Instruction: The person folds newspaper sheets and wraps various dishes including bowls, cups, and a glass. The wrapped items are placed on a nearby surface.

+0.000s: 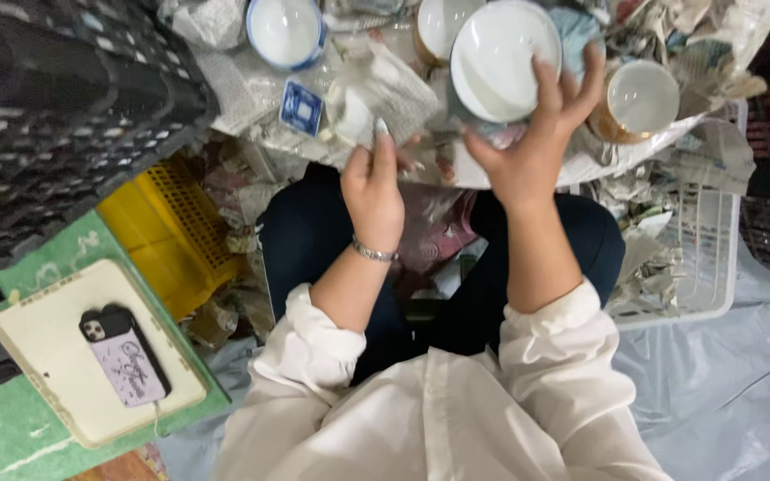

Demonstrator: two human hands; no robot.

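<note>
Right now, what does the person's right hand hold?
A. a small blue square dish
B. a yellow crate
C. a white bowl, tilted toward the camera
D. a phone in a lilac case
C: the right hand grips the white bowl by its rim, with the fingers spread over its edge.

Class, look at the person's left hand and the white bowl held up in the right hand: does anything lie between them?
Nothing visible does. The left hand is beside the white bowl, which the right hand holds in its grip; only crumpled newspaper lies beneath the gap.
</note>
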